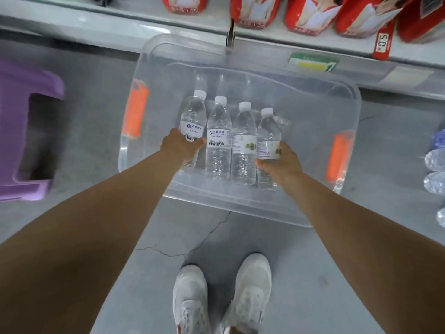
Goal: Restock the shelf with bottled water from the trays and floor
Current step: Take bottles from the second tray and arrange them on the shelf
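Note:
A clear plastic bin point(265, 208) with orange handles sits on the floor below the shelf. Several water bottles with white caps lie side by side in it. My left hand point(179, 147) grips the leftmost bottle point(193, 116) around its label. My right hand point(280, 162) grips the rightmost bottle point(268, 131) at its label. Two bottles point(219, 138) point(243, 141) lie between my hands, touching each other.
A white shelf edge point(265, 42) runs along the top, with red packages point(310, 13) on it. A purple stool point(26, 131) stands at the left. More water bottles point(435, 160) lie on the floor at the right edge. My white shoes point(221, 297) stand on the cracked grey floor.

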A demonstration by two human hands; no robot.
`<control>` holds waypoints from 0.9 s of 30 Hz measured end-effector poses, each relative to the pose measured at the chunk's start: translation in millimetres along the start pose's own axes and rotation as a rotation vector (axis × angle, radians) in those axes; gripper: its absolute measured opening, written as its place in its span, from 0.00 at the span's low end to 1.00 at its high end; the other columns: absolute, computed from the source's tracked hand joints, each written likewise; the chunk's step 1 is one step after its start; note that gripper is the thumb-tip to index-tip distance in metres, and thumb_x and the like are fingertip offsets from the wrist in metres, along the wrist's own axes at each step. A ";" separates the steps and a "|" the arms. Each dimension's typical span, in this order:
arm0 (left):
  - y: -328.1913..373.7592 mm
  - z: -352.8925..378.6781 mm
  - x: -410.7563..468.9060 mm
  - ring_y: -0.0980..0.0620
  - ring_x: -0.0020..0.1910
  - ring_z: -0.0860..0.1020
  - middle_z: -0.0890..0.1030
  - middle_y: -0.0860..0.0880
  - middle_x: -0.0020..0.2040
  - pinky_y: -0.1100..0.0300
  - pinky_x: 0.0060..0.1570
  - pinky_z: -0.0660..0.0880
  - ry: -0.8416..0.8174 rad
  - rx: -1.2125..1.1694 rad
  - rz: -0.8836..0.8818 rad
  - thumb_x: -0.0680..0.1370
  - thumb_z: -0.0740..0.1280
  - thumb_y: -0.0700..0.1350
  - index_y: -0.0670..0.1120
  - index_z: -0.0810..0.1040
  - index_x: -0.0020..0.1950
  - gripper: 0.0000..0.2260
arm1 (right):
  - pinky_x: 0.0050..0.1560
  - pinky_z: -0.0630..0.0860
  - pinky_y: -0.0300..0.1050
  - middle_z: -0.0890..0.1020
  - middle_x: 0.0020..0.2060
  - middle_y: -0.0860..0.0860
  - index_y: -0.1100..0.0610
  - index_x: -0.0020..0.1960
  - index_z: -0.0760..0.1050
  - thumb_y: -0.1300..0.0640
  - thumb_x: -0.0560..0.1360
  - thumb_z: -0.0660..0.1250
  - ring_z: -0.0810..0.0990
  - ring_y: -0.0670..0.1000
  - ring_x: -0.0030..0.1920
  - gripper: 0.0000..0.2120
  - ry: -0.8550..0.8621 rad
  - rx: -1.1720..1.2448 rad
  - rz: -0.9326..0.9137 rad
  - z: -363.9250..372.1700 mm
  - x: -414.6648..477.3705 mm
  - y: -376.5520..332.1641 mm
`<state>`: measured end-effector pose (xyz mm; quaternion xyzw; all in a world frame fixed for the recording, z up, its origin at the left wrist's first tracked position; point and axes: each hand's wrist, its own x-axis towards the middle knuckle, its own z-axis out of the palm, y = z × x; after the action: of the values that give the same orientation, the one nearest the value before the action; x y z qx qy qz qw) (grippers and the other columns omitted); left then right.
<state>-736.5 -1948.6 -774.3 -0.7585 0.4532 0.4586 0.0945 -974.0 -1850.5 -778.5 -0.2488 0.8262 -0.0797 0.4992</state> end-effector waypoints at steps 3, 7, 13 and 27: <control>-0.9 6.2 11.9 0.40 0.59 0.78 0.80 0.43 0.60 0.48 0.60 0.76 0.019 -0.042 -0.013 0.71 0.74 0.62 0.42 0.73 0.66 0.33 | 0.47 0.74 0.38 0.79 0.50 0.42 0.49 0.68 0.70 0.58 0.72 0.78 0.80 0.49 0.52 0.28 -0.034 0.062 -0.011 -1.8 13.1 16.2; -4.3 11.3 27.2 0.40 0.58 0.80 0.81 0.42 0.58 0.52 0.56 0.76 -0.001 -0.051 -0.022 0.74 0.74 0.56 0.41 0.76 0.65 0.26 | 0.45 0.73 0.37 0.80 0.50 0.43 0.49 0.70 0.69 0.59 0.70 0.80 0.80 0.44 0.46 0.33 -0.018 0.090 -0.021 2.1 19.0 17.5; 3.1 3.5 21.0 0.39 0.59 0.79 0.79 0.40 0.62 0.48 0.59 0.77 0.031 0.038 -0.041 0.73 0.75 0.56 0.40 0.71 0.68 0.31 | 0.59 0.79 0.45 0.81 0.60 0.50 0.54 0.71 0.71 0.56 0.67 0.82 0.82 0.52 0.57 0.36 0.059 0.167 0.047 -0.2 7.0 1.4; 58.7 -129.1 -175.7 0.52 0.31 0.72 0.76 0.49 0.37 0.61 0.28 0.66 0.008 -0.372 0.025 0.75 0.74 0.53 0.40 0.79 0.60 0.21 | 0.58 0.80 0.57 0.85 0.57 0.55 0.56 0.61 0.82 0.45 0.60 0.85 0.83 0.58 0.58 0.33 -0.277 0.702 0.095 -104.3 -196.8 -75.3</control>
<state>-732.8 -1948.7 -548.5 -0.7590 0.3704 0.5327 -0.0548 -964.9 -1831.1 -544.3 -0.0323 0.6840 -0.3002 0.6641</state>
